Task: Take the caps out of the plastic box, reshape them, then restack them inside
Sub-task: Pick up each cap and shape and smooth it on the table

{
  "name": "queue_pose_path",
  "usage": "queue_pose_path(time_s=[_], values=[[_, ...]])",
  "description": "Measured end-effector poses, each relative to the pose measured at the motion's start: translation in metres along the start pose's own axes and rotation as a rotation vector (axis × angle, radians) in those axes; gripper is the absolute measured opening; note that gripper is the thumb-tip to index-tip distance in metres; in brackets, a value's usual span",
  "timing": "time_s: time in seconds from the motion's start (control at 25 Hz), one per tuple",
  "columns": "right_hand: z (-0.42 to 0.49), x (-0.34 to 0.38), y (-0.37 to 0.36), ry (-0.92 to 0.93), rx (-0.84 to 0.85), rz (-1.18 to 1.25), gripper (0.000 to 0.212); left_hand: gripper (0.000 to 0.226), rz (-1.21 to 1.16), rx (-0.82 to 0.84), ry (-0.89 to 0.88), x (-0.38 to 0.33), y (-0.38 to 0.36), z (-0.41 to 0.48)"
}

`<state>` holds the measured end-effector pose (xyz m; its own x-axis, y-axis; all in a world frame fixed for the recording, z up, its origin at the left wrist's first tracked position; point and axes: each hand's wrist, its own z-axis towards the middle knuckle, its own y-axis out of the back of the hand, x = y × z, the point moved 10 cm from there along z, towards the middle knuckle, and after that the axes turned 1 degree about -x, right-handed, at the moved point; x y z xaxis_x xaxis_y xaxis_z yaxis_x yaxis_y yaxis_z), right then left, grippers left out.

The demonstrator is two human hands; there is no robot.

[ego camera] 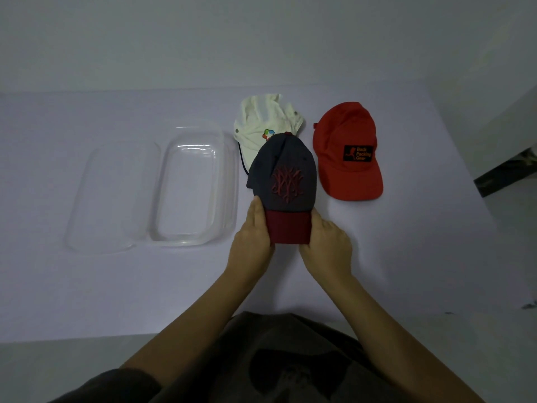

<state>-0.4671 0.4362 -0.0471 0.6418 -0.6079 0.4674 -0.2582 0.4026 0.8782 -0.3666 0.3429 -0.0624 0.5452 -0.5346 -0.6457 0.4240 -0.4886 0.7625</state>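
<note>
just in front of us, over the middle of the white table [116,286], we hold a dark grey fabric cap [283,175] with a maroon brim and a red embroidered emblem on its front. its brim points toward us. our left hand [252,237] grips the brim's left edge, with the thumb lying along the side up to the crown and the fingers curled underneath. our right hand [327,242] grips the brim's right edge in the same way, fingers wrapped under and out of sight. we cannot tell whether the crown rests on the table or is lifted off it. behind it, partly covered by its crown, lies a crumpled cream-white fabric cap [261,123] with a small multicoloured logo. to the right, apart from both, a red fabric cap [347,149] with a black rectangular patch sits upright on the table, brim toward us. to the left of the held cap stands a clear plastic box [229,181], rectangular with rounded corners, holding no caps. a clear plastic lid [107,196] lies flat just beside the box on its left. at the bottom of the view are our bare forearms and a dark shirt [290,359].
</note>
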Motion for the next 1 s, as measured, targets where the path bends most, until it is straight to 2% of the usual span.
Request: queue_pose_path(time_s=[0.2, 0.44, 0.6, 0.68, 0.8, 0.92, 1.0], values=[[0.0, 0.014, 0.022, 0.001, -0.076, -0.172, 0.056, 0.06, 0.198, -0.053, 0.011, -0.005, 0.001, 0.001], [0.004, 0.024, 0.028, 0.073, -0.093, -0.267, 0.045, 0.063, 0.202, -0.083, 0.005, -0.018, 0.006, 0.006], [-0.001, 0.024, 0.02, 0.032, 0.043, -0.153, 0.039, 0.064, 0.176, -0.113, -0.03, -0.022, 0.003, 0.008], [-0.001, 0.018, 0.022, -0.028, 0.03, -0.062, 0.05, 0.064, 0.114, -0.112, -0.018, -0.024, 0.002, 0.007], [-0.003, 0.019, 0.024, -0.002, 0.013, -0.016, 0.056, 0.065, 0.083, -0.127, -0.024, -0.025, 0.002, 0.004], [-0.006, 0.022, 0.014, 0.061, 0.097, -0.081, 0.041, 0.062, 0.145, -0.138, -0.043, -0.022, 0.009, 0.006], [-0.004, 0.015, 0.014, 0.07, 0.086, -0.13, 0.029, 0.063, 0.18, -0.14, -0.036, -0.021, 0.013, 0.003]])
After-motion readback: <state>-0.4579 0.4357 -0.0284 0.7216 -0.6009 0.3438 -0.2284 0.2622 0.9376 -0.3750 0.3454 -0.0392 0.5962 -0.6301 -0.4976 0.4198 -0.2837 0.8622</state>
